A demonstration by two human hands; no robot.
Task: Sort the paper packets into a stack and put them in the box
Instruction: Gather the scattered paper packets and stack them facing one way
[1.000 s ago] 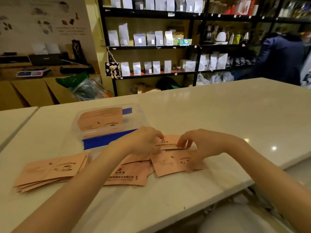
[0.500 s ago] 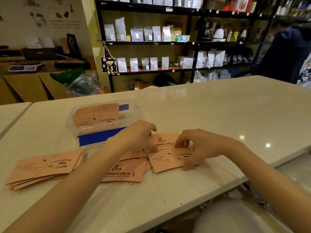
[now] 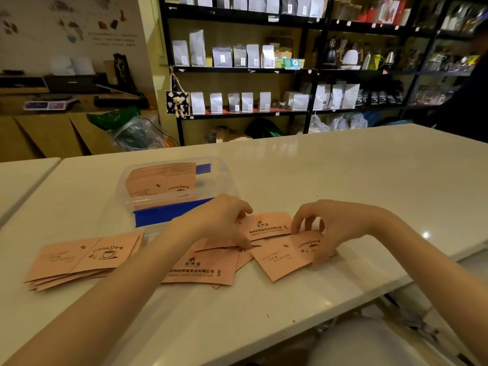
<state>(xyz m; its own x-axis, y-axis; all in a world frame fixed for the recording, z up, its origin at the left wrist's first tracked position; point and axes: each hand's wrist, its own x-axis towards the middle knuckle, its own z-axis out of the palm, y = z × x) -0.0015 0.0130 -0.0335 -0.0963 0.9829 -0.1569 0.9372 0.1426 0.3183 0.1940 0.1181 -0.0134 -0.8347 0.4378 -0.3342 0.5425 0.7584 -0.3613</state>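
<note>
Packets lie loose on the table point(image 3: 343, 167): a fanned pile point(image 3: 84, 257) at left, scattered ones point(image 3: 203, 268) in the middle. Behind them, the box point(image 3: 224, 178) holds a stack point(image 3: 161, 179). Left hand point(image 3: 219, 220) pinches overlapped packet edges; right hand point(image 3: 330, 223) grips a packet point(image 3: 282, 257) at near right.

On the worktop point(image 3: 343, 175), toward the left: a box point(image 3: 219, 178) with a row of packets point(image 3: 161, 178) standing inside, at its left end. Just in front of the box, loose packets point(image 3: 280, 257) spread flat and overlapping, under the left hand point(image 3: 221, 220) and right hand point(image 3: 330, 225). Further left, apart from those, a fanned stack of packets point(image 3: 81, 257) near the front edge. Behind the worktop, shelves point(image 3: 237, 70) lined with bags. At far left, a second counter point(image 3: 23, 178) alongside.
</note>
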